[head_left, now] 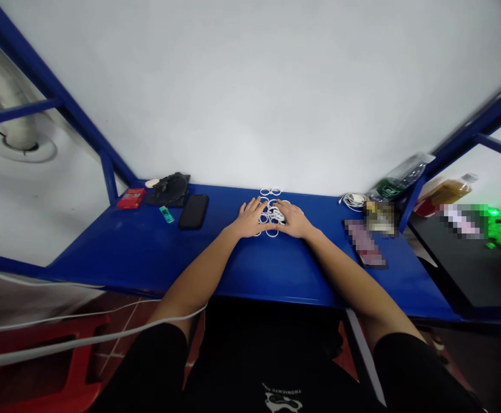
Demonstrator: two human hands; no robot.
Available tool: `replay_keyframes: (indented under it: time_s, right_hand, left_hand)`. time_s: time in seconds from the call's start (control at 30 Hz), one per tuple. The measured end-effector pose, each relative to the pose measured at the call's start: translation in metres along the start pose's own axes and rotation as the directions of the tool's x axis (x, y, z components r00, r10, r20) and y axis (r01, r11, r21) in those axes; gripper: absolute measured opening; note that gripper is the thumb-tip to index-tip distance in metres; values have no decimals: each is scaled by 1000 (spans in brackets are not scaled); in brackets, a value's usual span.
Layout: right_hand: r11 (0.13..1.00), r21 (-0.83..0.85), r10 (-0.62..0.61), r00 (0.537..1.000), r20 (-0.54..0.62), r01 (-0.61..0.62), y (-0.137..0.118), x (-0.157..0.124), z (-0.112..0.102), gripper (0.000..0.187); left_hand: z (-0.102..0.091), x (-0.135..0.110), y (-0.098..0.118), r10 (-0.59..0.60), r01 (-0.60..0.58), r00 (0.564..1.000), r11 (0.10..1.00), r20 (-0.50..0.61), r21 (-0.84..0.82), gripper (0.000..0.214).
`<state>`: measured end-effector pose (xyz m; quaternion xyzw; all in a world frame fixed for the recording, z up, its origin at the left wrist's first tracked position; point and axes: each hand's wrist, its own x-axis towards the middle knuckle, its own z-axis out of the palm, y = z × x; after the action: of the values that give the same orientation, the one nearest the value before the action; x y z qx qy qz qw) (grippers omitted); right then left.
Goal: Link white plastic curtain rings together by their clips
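Note:
Several thin white rings lie in a loose cluster on the blue table, some overlapping. At the cluster's left side my left hand rests palm down with its fingers spread, covering part of the rings. My right hand lies flat on the right side of the same cluster, fingers stretched out. The thumbs point toward each other near the front ring. Two rings sit a little apart at the back, close to the wall. What lies under the palms is hidden.
A black phone, a teal lighter-like item, a red box and a crumpled black bag are on the left. To the right are a coiled white cable, a blurred pinkish item and a plastic bottle.

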<state>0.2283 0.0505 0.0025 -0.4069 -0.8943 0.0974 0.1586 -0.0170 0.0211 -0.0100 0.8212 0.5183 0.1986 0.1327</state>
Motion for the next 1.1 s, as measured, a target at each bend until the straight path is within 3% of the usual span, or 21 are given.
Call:
replay_keyframes:
  time_s: [0.13, 0.2, 0.33, 0.5, 0.57, 0.63, 0.8, 0.97, 1.1]
  right_hand:
    - [997, -30, 73, 996, -42, -74, 10, 16, 6, 92]
    - [996, -28, 84, 993, -81, -87, 15, 19, 8, 91]
    - [999, 28, 41, 965, -260, -35, 17, 13, 8, 76]
    - [1000, -2, -12, 914, -405, 13, 1, -10, -6, 43]
    - [998, -36, -60, 929, -364, 50, -9, -18, -13, 38]
    - [996, -54, -81, 941, -328, 67, -18, -23, -18, 35]
    - [999, 19, -22, 979, -202, 27, -33, -25, -21, 29]
    - [997, 20, -70, 996, 56, 69, -30, -23, -14, 27]
    - [993, 30, -115, 989, 92, 113, -25, -22, -11, 20]
  left_hand:
    - [-8, -1, 4, -32, 24, 992, 997, 121, 70, 134]
    - [-10, 1, 7, -84, 72, 989, 992, 121, 105, 135]
    - [-10, 8, 12, -188, 201, 977, 968, -97, 151, 114]
    - [-20, 3, 17, -200, 254, 912, 961, -357, 113, 84]
    - [-27, -3, 19, -217, 261, 905, 962, -366, 74, 67]
    - [-32, -8, 20, -236, 256, 931, 966, -277, 35, 50]
    - [-31, -11, 24, -187, 187, 973, 982, -134, -9, 46]
    - [-22, -10, 23, -116, 114, 979, 993, -169, -20, 34]
    - [-15, -9, 17, 2, -4, 982, 1000, -186, -10, 28]
